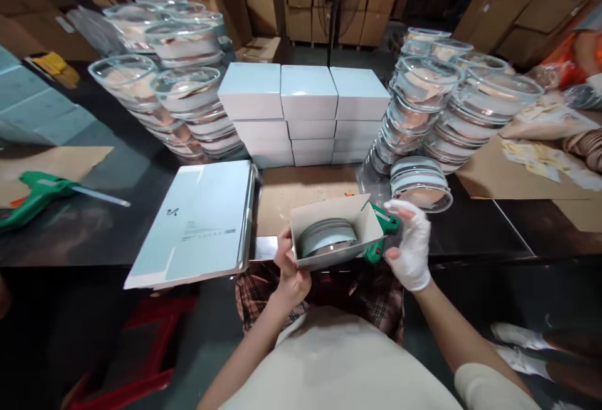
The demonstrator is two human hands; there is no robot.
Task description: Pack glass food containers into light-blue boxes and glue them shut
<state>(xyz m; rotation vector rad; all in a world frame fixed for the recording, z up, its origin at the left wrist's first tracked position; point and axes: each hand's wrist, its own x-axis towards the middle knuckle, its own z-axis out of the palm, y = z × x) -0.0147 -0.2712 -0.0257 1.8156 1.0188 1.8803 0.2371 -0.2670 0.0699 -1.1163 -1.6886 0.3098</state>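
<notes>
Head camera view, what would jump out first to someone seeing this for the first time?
Front and centre, the bare left hand holds an open white carton with a lidded glass bowl inside, while the gloved right hand grips a green tool at its side. Behind, closed white boxes sit stacked between leaning piles of glass bowls.

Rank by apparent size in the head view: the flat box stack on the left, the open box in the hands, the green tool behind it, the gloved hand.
1. Flat box stack.
2. Open box.
3. Gloved right hand and green tool: unsure, since the tool is partly hidden.
</notes>
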